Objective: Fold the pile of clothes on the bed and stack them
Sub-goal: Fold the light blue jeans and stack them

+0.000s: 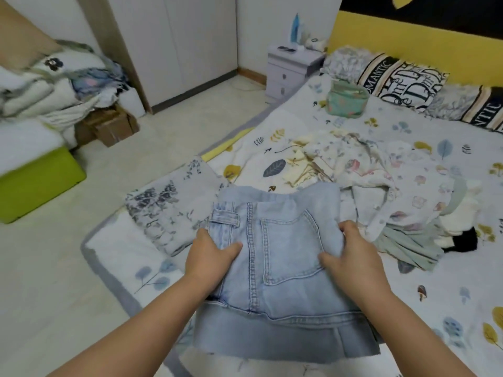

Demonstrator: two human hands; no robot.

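The left hand is clamped on the left edge of the folded denim garment, whose right edge is gripped by the right hand; its long axis runs away from the person. The folded floral piece lies left, nearer the left hand, and the unfolded pile right, on the bed.

The jeans were pale blue denim. The folded cloth was grey with dark blue flowers. The sheet was white with yellow and blue leaves. The headboard was yellow, the pouch green, the stool lime.
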